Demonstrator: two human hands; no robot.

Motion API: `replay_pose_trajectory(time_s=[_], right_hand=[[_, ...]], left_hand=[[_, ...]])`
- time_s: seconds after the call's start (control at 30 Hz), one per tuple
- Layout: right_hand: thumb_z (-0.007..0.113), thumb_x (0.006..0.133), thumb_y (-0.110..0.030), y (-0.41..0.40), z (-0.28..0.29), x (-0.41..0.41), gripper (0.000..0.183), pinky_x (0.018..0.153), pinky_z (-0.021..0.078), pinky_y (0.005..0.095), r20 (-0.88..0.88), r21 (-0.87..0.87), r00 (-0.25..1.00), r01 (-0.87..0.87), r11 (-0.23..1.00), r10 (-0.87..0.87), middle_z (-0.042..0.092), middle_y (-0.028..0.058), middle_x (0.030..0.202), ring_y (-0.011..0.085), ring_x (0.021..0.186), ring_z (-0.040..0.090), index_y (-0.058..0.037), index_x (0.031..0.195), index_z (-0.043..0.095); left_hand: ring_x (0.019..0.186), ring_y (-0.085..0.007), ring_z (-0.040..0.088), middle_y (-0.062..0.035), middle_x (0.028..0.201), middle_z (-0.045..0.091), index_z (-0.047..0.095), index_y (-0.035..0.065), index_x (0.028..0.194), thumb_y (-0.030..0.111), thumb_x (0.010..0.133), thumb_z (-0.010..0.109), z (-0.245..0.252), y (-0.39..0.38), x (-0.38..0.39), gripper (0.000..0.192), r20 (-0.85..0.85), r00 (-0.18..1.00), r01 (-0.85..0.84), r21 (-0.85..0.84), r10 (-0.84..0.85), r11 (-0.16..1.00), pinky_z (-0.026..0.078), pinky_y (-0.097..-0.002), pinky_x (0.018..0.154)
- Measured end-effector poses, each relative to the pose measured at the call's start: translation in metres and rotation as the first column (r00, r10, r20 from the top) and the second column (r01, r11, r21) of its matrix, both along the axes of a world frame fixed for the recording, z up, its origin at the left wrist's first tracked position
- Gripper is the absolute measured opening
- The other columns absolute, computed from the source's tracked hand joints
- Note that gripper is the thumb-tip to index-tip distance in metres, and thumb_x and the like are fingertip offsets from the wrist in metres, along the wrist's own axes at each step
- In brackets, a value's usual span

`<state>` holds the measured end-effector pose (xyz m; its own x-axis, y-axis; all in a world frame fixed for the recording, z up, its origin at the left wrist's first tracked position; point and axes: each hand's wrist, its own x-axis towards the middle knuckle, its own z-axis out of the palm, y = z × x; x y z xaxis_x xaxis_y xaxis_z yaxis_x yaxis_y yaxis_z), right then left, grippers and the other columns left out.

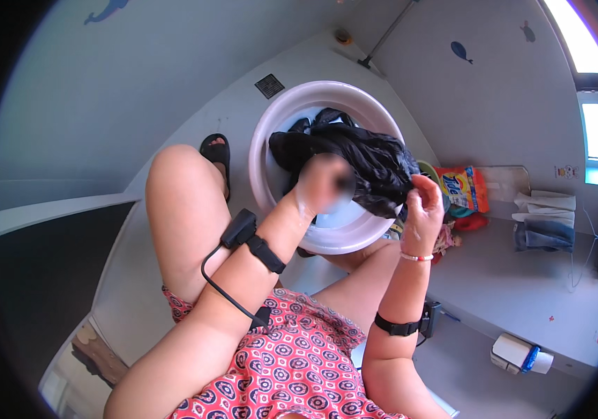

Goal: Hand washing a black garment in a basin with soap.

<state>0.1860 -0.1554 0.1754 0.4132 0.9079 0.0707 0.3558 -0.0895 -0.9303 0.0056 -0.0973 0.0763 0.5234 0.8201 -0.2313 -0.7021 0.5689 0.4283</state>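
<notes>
A wet black garment (367, 157) is bunched over a pale pink plastic basin (260, 157) that holds cloudy water (338, 217). My left hand (325, 183) lies against the garment over the middle of the basin; a blur hides its fingers. At the basin's right side, my right hand (424, 209) pinches the garment's right edge between curled fingers and thumb. Suds cling to the right hand and its wrist, which wears a beaded bracelet (417, 257). More black cloth (330, 116) lies toward the far side of the basin.
My knees flank the basin, and a black sandal (216, 157) is on my left foot. A floor drain (269, 86) lies beyond. To the right are an orange Tide detergent bag (461, 188), red cloth (470, 222) and hanging grey-and-white cloths (545, 220). A toilet-paper holder (511, 353) is at lower right.
</notes>
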Motion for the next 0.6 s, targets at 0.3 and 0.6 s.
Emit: replay_pose_trajectory(time_s=[0.3, 0.6], right_hand=[[0.059, 0.095, -0.051, 0.004, -0.014, -0.008, 0.048, 0.095, 0.0483, 0.0395, -0.769, -0.227, 0.623, -0.056, 0.972, -0.144, 0.068, 0.0034, 0.116, 0.0203, 0.114, 0.061, -0.0122, 0.122, 0.064], [0.061, 0.095, -0.021, 0.029, 0.021, 0.010, 0.034, 0.106, 0.0451, 0.0487, -0.929, 0.016, 0.370, 0.079, 0.997, -0.015, 0.065, 0.0163, 0.122, 0.0334, 0.114, 0.063, 0.0011, 0.122, 0.060]], left_hand=[[0.112, -0.0300, 0.064, -0.0158, 0.121, 0.067, 0.060, -0.0003, 0.125, 0.025, 0.088, 0.060, 0.045, -0.003, -0.007, 0.045, 0.553, 0.830, 0.080, -0.242, 0.070, 0.967, 0.049, -0.0430, 0.102], [0.095, -0.0245, 0.069, -0.0133, 0.100, 0.070, 0.067, -0.0017, 0.098, 0.011, 0.082, 0.060, 0.011, 0.003, -0.004, 0.022, 0.335, 0.942, 0.077, -0.229, 0.005, 0.970, 0.057, -0.0370, 0.087]])
